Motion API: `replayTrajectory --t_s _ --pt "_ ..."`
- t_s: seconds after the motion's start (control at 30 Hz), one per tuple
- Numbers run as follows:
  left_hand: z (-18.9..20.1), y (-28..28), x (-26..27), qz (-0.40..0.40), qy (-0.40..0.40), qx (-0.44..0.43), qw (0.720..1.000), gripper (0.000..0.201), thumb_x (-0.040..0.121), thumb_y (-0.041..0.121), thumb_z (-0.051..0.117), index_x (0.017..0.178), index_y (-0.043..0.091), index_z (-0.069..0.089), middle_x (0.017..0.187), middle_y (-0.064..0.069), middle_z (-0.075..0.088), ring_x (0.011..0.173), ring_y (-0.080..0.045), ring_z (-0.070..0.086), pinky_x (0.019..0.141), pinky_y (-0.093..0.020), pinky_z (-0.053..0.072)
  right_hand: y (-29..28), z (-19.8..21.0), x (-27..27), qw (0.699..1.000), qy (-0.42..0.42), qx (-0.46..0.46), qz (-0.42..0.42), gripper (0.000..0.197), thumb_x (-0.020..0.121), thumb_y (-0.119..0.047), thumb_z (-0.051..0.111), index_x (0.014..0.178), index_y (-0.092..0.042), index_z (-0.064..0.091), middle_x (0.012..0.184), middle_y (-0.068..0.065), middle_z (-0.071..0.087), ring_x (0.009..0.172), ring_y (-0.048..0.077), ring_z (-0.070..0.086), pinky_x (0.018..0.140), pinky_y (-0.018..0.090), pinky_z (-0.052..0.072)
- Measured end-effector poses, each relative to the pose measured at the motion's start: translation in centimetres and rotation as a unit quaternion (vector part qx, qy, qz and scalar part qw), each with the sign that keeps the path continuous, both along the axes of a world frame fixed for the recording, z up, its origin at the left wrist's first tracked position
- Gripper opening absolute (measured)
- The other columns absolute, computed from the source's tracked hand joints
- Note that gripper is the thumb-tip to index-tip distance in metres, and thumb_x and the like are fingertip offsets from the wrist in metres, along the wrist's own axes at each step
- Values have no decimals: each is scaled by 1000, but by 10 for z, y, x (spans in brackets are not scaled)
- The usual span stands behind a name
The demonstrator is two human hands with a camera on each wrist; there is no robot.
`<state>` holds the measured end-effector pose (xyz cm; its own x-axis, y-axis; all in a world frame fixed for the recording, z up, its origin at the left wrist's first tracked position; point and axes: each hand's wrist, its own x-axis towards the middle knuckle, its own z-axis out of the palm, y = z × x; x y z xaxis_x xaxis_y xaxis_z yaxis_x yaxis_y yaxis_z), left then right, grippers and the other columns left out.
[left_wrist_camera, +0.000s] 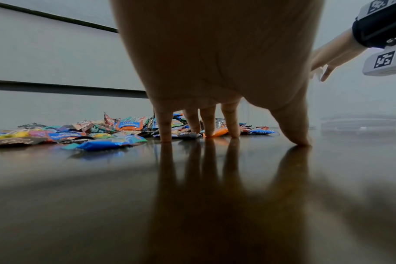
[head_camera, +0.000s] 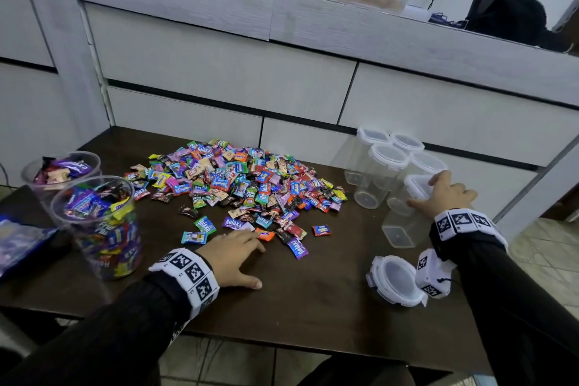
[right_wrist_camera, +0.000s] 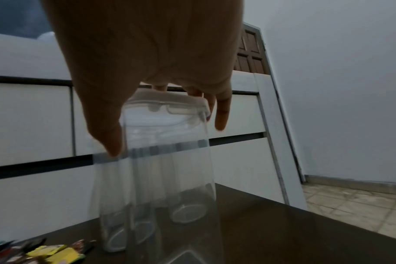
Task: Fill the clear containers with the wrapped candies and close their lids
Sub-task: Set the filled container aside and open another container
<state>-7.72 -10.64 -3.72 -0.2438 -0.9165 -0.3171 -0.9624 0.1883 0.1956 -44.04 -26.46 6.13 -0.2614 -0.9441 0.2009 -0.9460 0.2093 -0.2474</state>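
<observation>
A heap of wrapped candies (head_camera: 238, 185) (left_wrist_camera: 124, 128) lies mid-table. My left hand (head_camera: 238, 252) (left_wrist_camera: 260, 137) rests open on the dark table (head_camera: 313, 298), its fingertips touching an orange candy (head_camera: 264, 233) (left_wrist_camera: 217, 132) at the heap's near edge. At the right stands an empty square clear container (head_camera: 402, 226) (right_wrist_camera: 170, 178) with its white lid (head_camera: 418, 185) (right_wrist_camera: 165, 101) on top. My right hand (head_camera: 441, 194) (right_wrist_camera: 167, 132) grips the top of it, thumb down the left side and fingers over the far side. Two round containers (head_camera: 100, 226) (head_camera: 62, 172) at the left are open and hold candies.
Several empty lidded clear containers (head_camera: 388, 163) (right_wrist_camera: 188, 212) stand behind the square one, against the white drawer fronts (head_camera: 219, 66). A loose round lid (head_camera: 394, 279) lies near the front right edge. A blue bag (head_camera: 18, 241) lies at the far left.
</observation>
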Motion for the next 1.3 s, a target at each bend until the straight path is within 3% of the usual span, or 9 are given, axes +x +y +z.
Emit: replayTrajectory --t_s 0.13,0.47,0.77,0.87,1.0,1.07,1.13,1.23,1.3 --pt "0 1 0 2 3 1 1000 76 82 65 60 144 33 32 162 6 11 148 -15 10 118 -44 21 14 6 24 993 -36 23 106 70 63 -36 84 114 -13 42 119 21 47 107 39 49 92 43 42" --pt "4 0 3 39 60 -27 997 95 77 66 65 152 29 19 163 5 6 149 -15 13 119 -42 22 73 21 82 949 30 124 288 71 61 -35 82 107 -17 31 109 4 29 107 29 43 94 35 41" --pt "39 -5 -11 0 285 -73 956 128 47 65 86 150 33 17 156 12 27 139 -4 27 114 -28 25 121 21 137 863 5 142 485 67 60 -24 81 101 -21 29 108 1 26 104 19 34 85 28 36" --pt "42 -4 -11 -21 367 -35 929 102 51 43 93 135 33 38 135 23 53 125 3 47 109 -22 36 127 17 160 834 -8 140 533 69 60 -20 82 102 -23 28 109 -1 26 103 17 33 80 25 34" --pt "34 4 -3 -5 470 15 882 76 60 19 91 124 33 52 123 14 65 119 -7 58 103 -25 45 127 20 179 814 -62 194 545 79 61 -34 87 115 -26 29 118 0 31 109 13 37 92 27 42" --pt "30 5 0 17 477 18 879 75 61 19 90 123 37 51 122 19 64 118 -3 58 100 -20 45 123 25 187 813 -131 236 516 65 74 -45 77 117 -25 33 118 1 41 106 14 47 92 32 48" --pt "30 5 1 30 471 20 881 74 63 16 89 121 37 49 118 26 64 117 4 56 96 -11 43 118 28 198 836 -164 224 473 38 89 -52 54 104 -17 45 99 1 54 85 14 54 76 29 48" --pt "31 1 2 20 443 35 896 73 65 16 89 121 38 47 119 24 63 117 9 53 99 -8 38 108 26 211 877 -113 185 430 48 101 -46 30 71 -12 47 76 8 52 67 20 47 65 29 35" --pt "31 0 0 16 435 52 899 72 66 14 88 122 35 48 123 20 61 118 8 54 104 -15 38 104 23 216 886 -83 189 414 49 103 -37 26 71 -8 48 79 13 51 71 21 47 65 28 34"
